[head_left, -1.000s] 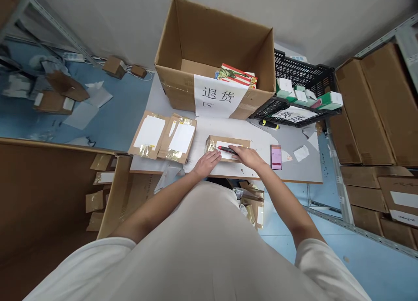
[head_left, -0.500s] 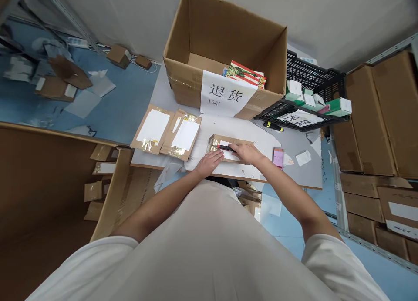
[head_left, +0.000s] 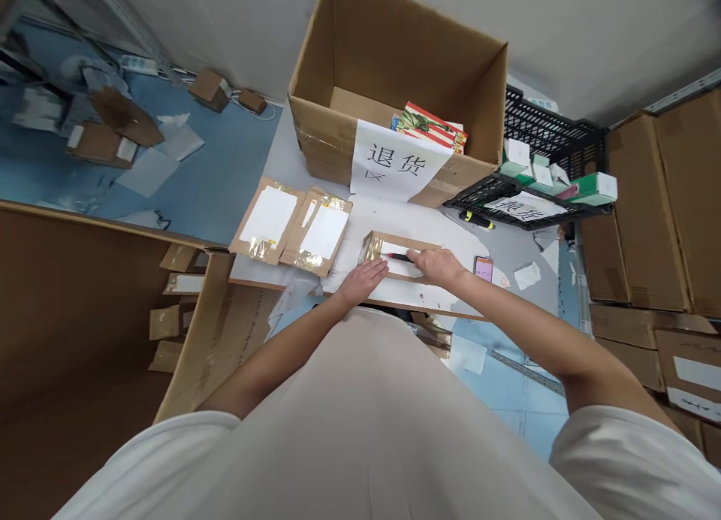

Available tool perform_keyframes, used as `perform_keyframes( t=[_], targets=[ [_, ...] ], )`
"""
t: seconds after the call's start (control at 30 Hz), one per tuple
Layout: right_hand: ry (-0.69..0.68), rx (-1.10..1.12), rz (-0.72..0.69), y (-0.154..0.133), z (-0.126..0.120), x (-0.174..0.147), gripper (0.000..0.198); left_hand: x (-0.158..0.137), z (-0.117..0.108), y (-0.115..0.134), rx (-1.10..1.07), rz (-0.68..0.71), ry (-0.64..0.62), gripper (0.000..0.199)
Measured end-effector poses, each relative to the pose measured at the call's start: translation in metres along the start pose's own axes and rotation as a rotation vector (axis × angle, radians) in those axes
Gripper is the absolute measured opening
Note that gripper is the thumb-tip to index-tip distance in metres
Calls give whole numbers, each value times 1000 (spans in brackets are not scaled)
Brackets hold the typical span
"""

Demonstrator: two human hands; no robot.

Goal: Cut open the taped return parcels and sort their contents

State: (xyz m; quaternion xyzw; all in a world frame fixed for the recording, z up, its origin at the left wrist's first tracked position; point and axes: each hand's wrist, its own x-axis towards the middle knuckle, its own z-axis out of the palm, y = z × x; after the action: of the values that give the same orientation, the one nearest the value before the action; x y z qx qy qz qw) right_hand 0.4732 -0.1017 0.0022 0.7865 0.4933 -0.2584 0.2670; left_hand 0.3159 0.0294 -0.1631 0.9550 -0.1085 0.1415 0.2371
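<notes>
A small taped cardboard box with a white label lies on the white sheet in front of me. My left hand rests flat on its near left corner, fingers stretched out. Wrapped round a slim black box cutter with a red front part is my right hand. The cutter lies low over the label, pointing left toward the taped end; whether its tip touches the box I cannot tell. Two flat taped parcels with white labels lie side by side to the left.
Behind stands a large open carton holding colourful packs. To its right, a black crate holds green-and-white boxes. A phone, a yellow-and-black tool and paper scraps lie right. Cartons are stacked at right; a deep open carton stands left.
My right hand and the box cutter have shifted slightly right along the box, and my right elbow has swung outward. My left hand stays on the box. The view has shifted slightly.
</notes>
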Motion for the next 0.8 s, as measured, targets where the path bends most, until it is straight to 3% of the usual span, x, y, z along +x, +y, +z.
perform_keyframes(
  t=[0.3,0.5,0.57,0.67,0.73,0.8],
  targets=[
    [-177,-28,215,69,51,-64,34,2,0,2,-52,-34,1,43],
    [-78,129,272,109,92,-102,30,7,-7,6,-54,-78,-60,46],
    [47,364,326,114,115,-108,33,10,-14,9,-24,-100,-88,44],
    [244,953,417,102,152,-103,52,26,-26,15,39,-131,-177,36],
    [301,1344,412,83,172,-91,62,44,-34,18,83,-156,-223,52],
    [356,1624,369,63,185,-79,69,65,-38,18,134,-190,-249,86]
  ],
)
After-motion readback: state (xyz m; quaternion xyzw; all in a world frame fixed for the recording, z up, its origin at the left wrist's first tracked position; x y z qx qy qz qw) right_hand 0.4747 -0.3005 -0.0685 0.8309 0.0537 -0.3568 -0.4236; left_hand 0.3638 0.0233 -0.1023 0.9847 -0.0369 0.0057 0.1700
